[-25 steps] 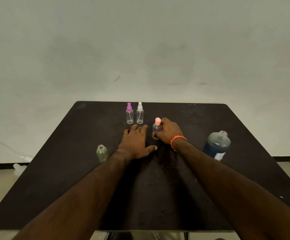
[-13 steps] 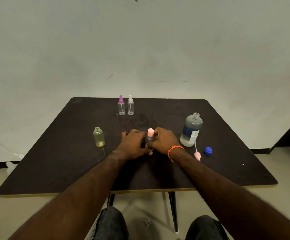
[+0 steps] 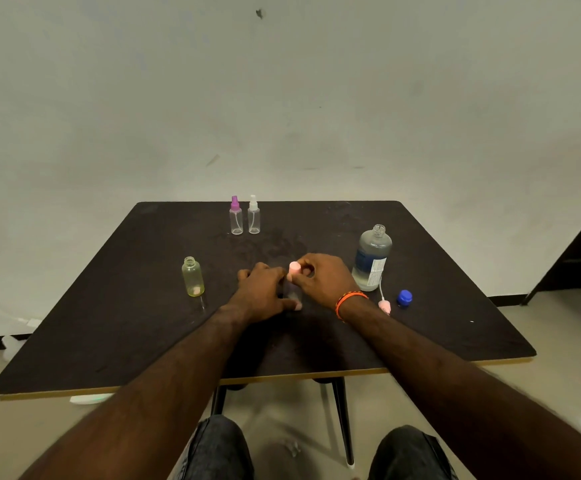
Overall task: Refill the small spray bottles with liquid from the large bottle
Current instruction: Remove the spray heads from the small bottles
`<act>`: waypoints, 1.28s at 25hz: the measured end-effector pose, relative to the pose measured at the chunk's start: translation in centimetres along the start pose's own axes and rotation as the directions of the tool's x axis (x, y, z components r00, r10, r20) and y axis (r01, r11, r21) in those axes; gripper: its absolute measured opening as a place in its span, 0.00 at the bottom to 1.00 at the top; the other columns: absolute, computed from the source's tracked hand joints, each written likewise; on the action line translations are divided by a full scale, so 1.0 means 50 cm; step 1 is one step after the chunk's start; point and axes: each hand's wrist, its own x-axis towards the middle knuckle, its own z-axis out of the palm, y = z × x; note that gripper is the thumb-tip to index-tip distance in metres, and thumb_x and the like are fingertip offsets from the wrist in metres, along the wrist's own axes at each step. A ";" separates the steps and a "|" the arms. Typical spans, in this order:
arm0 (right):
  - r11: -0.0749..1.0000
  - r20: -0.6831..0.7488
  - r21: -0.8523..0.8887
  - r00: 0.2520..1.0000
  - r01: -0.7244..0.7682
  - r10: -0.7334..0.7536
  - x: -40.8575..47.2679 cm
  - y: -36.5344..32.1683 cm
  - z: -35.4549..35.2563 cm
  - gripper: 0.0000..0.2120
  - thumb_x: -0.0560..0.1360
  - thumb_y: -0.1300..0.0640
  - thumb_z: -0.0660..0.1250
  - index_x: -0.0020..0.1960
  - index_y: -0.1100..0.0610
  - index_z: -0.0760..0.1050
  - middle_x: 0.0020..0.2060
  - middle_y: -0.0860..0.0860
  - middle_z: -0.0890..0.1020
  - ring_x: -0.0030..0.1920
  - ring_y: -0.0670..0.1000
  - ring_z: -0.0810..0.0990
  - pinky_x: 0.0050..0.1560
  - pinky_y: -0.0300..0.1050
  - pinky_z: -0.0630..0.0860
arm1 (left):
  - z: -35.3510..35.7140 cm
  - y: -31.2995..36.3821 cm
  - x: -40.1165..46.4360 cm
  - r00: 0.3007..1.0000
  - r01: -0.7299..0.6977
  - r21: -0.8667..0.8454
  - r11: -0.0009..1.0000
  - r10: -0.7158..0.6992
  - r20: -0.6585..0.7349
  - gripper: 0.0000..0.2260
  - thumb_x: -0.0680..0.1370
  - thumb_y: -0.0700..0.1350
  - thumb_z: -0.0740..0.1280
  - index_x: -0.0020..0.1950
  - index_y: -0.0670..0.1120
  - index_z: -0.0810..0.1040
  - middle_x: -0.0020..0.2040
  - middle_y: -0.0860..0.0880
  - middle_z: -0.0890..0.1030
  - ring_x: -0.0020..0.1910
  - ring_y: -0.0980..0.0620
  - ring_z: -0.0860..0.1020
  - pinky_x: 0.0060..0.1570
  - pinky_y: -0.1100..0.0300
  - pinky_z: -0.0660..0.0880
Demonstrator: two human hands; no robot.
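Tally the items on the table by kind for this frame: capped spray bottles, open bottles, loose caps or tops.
Small spray bottles with tops on: 3 (purple-top, white-top, pink-top between both hands)
Open bottles: 2 (yellowish small bottle, large bottle)
Loose tops: 2 (pink sprayer head, blue cap)
Total: 7

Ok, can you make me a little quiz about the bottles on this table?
1. True or false: the large bottle has its cap on.
2. How many small bottles stand at the table's far edge?
3. Which hands hold the pink-capped bottle? A left only, B right only, C both.

Key: 1 false, the blue cap lies beside it. 2 two. 3 C, left hand and right hand.
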 end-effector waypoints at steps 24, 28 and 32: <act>0.992 0.022 -0.111 0.998 0.063 -0.061 0.015 -0.027 -0.008 0.11 0.76 0.50 0.67 0.55 0.53 0.79 0.51 0.50 0.82 0.51 0.51 0.79 0.49 0.46 0.75 | -0.001 0.005 0.005 0.997 0.060 -0.140 0.988 -0.067 -0.047 0.17 0.72 0.61 0.76 0.59 0.58 0.81 0.50 0.59 0.84 0.55 0.57 0.78 0.62 0.46 0.64; 0.991 0.060 -0.063 0.992 0.119 -0.115 0.009 -0.031 -0.015 0.22 0.74 0.53 0.68 0.68 0.54 0.74 0.64 0.52 0.78 0.61 0.53 0.78 0.62 0.50 0.76 | 0.005 -0.005 0.006 0.998 0.047 -0.152 0.987 -0.053 -0.037 0.14 0.72 0.61 0.75 0.52 0.57 0.81 0.46 0.60 0.83 0.53 0.57 0.79 0.62 0.44 0.65; 0.985 -0.015 -0.171 0.999 0.034 -0.037 0.014 -0.026 -0.011 0.16 0.76 0.43 0.67 0.57 0.53 0.78 0.50 0.50 0.82 0.50 0.52 0.79 0.46 0.44 0.71 | -0.001 0.007 0.002 0.996 0.057 -0.134 0.989 -0.065 -0.056 0.15 0.73 0.61 0.76 0.57 0.59 0.80 0.49 0.59 0.84 0.55 0.57 0.77 0.60 0.47 0.64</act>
